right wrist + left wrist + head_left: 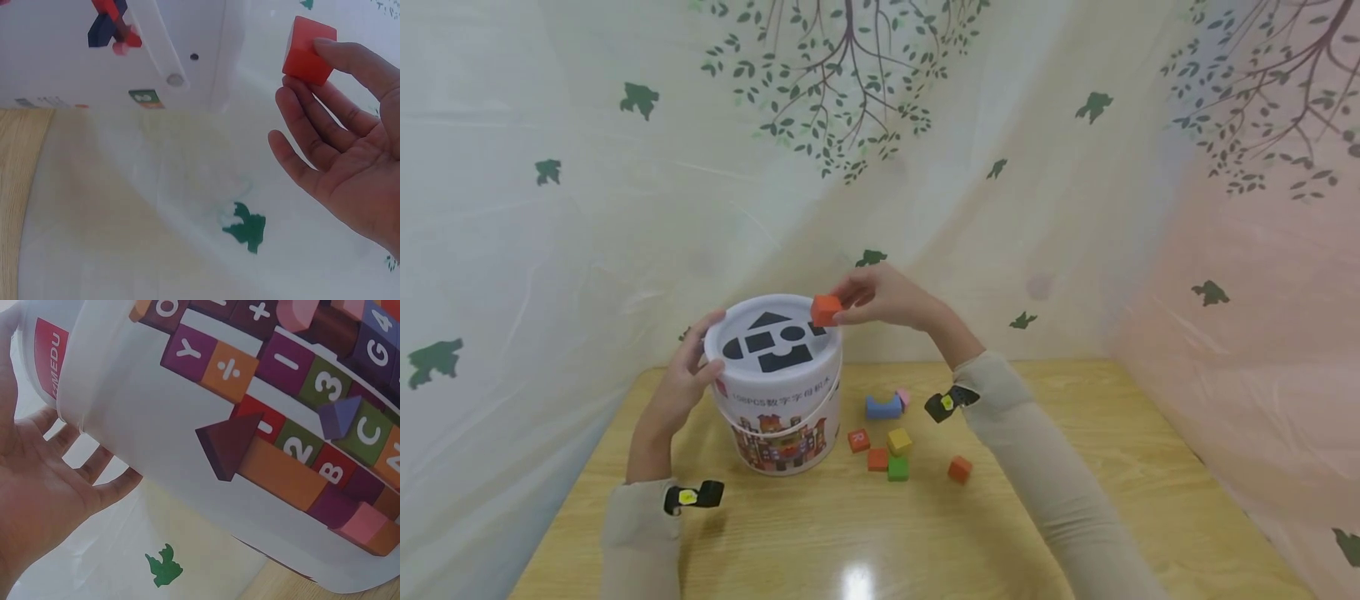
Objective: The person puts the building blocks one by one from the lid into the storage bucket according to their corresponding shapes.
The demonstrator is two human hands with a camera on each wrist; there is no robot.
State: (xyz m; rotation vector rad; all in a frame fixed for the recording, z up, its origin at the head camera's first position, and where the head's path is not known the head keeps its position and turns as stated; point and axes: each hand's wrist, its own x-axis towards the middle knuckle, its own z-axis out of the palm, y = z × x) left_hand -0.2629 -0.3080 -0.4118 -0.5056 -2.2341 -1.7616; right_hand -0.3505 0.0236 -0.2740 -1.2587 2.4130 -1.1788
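Observation:
A white toy-block bucket (782, 417) with a printed block picture stands upright on the table. Its white lid (741, 321) has several dark shaped holes, among them a triangle, a circle and a square. My left hand (688, 379) grips the left side of the bucket at the lid, thumb at the front; its fingers reach round the wall in the left wrist view. Between thumb and fingertips, my right hand (883, 298) pinches a red-orange cube block (826, 310) over the right edge of the lid. The right wrist view shows this cube (309, 53) beside the bucket's upper wall.
Right of the bucket lie a blue arched block (883, 407), a pink block (903, 398), a yellow block (898, 442), a green block (898, 468) and several red-orange blocks (877, 459). One orange block (959, 469) lies farther right. A printed curtain (970, 208) hangs behind the table.

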